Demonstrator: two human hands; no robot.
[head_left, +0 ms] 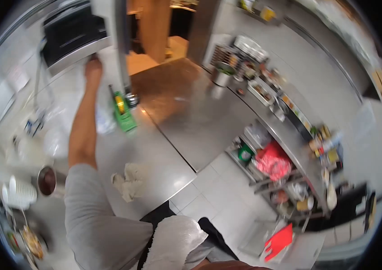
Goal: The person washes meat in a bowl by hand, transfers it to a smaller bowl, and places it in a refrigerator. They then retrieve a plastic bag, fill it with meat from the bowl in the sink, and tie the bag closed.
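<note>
A: What is nearest to the camera?

B: At the bottom middle of the frame a white cloth (174, 240) lies against the person's body, above a dark apron. The grey sleeve (94, 216) of the left arm begins just beside it, at the lower left.

A: And on the steel worktop (155, 153)?

B: A crumpled rag (129, 180) lies near the front edge, just right of the sleeve. Left of the sleeve stands a small metal cup (47, 181) with something dark inside, and beside it a stack of white plates (17, 193).

A: Where is the left hand (93, 69)?

B: The arm stretches far up to the upper left of the frame. The hand is at the edge of a black oven (71, 33). It is blurred, so I cannot tell if it is closed on something or only touching.

A: What is near that arm?

B: A green bottle (123, 112) stands on the worktop just right of the forearm, at the foot of a steel post (121, 45).

A: The right hand?

B: It does not show. On the right, lower shelves hold a red bag (273, 162), and a red board (278, 240) is near the floor.
</note>
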